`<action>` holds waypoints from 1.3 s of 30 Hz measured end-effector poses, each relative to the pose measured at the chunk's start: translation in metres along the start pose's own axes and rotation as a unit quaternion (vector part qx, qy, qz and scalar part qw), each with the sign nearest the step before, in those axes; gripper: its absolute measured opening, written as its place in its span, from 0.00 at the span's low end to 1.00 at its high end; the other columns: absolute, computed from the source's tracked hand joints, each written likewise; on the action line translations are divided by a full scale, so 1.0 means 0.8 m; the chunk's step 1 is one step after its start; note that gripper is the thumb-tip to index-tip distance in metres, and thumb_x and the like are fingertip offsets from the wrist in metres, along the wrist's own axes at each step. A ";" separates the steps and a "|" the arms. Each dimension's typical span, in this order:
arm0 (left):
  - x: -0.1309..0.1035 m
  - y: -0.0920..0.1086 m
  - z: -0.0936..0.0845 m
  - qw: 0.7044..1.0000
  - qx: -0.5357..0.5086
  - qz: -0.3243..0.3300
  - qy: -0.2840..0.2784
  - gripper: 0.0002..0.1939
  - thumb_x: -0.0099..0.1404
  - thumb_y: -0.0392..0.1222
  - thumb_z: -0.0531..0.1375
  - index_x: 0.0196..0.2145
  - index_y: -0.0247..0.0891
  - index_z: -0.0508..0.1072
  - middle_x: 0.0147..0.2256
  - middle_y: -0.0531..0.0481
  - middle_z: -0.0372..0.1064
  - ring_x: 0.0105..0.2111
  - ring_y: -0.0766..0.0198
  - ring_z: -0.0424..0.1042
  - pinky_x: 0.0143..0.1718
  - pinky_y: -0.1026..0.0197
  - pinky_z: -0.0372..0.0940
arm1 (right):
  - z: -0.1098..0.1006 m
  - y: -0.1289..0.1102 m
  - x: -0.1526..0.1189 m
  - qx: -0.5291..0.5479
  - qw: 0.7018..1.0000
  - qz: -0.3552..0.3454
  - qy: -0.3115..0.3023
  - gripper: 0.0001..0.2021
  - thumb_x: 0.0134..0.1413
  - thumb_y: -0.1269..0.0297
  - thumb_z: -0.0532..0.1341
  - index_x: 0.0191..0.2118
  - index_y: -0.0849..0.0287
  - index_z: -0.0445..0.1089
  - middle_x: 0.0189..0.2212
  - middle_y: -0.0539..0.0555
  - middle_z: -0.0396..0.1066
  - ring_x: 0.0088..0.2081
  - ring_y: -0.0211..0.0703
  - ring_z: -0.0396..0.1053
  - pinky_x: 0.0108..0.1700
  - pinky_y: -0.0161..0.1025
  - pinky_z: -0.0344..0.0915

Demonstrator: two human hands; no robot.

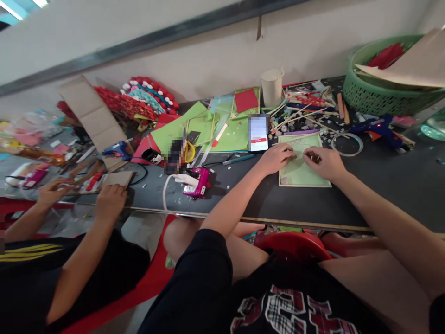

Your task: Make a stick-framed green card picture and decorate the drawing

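A pale green panel (304, 174) edged with thin wooden strips lies flat on the table (382, 185), right in front of the person. The left hand (277, 157) is at its 10 o'clock, fingers bent and resting over the edge; whether it grips anything cannot be told. The right hand (321, 162) is at 2 o'clock, fingers half curled with thumb near index; any small piece between them is too unclear to tell.

At 11 o'clock, just beyond the left hand, a lit phone (258, 134) shows a red band, its writing too small to read. Plaid lettering on the dark shirt (295, 311) at 6 o'clock is partly cut off.

The table's front edge runs near the panel's lower side; the dark surface stretches toward 4 o'clock. Sticks and scraps (306, 109) crowd 12 o'clock. A clear ring (347, 144), then a blue glue gun (377, 130), occupy 2 o'clock, below a green basket (378, 95). At 9 o'clock lie a teal pen (239, 159), a magenta box (198, 185) and, farther, a co-worker's hands (111, 197).
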State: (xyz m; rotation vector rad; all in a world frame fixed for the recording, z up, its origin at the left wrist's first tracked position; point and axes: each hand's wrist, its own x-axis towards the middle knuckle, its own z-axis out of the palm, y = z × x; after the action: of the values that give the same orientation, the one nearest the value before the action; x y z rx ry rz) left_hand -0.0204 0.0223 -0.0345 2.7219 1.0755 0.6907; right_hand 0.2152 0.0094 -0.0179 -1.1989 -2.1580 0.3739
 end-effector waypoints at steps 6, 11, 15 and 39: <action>-0.005 0.005 -0.004 1.000 0.008 -0.010 -0.007 0.13 0.75 0.32 0.58 0.50 0.35 0.81 0.48 0.40 0.78 0.52 0.55 0.78 0.53 0.54 0.73 | 0.002 -0.003 -0.001 -0.024 0.999 0.042 0.007 0.11 0.56 0.57 0.61 0.38 0.55 0.78 0.24 0.52 0.75 0.23 0.42 0.68 0.29 0.38 0.61; -0.009 0.009 -0.005 0.998 0.016 -0.053 -0.005 0.14 0.74 0.30 0.56 0.51 0.35 0.79 0.50 0.40 0.77 0.53 0.55 0.77 0.51 0.55 0.74 | -0.006 -0.006 -0.003 -0.109 0.985 0.106 0.082 0.21 0.53 0.59 0.65 0.53 0.55 0.73 0.33 0.56 0.79 0.35 0.54 0.76 0.33 0.44 0.66; -0.008 0.010 -0.005 0.998 0.028 -0.058 -0.005 0.14 0.75 0.31 0.55 0.51 0.35 0.79 0.50 0.40 0.77 0.54 0.54 0.77 0.49 0.56 0.74 | -0.012 0.011 -0.008 -0.166 0.963 0.178 0.114 0.33 0.48 0.54 0.70 0.60 0.58 0.67 0.27 0.57 0.76 0.33 0.62 0.75 0.36 0.51 0.69; 0.001 0.056 -0.026 0.924 0.109 -0.361 -0.055 0.16 0.80 0.44 0.53 0.48 0.36 0.79 0.46 0.38 0.80 0.49 0.49 0.79 0.36 0.57 0.65 | -0.027 -0.030 0.009 -0.255 0.933 0.254 -0.031 0.31 0.65 0.60 0.58 0.70 0.63 0.58 0.34 0.65 0.78 0.34 0.58 0.76 0.41 0.53 0.72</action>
State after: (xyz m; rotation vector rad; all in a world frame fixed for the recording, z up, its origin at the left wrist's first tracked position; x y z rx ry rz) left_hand -0.0017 -0.0109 -0.0032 2.1899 2.0433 0.2968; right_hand 0.2105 0.0008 0.0138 -2.0753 -2.0323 0.0541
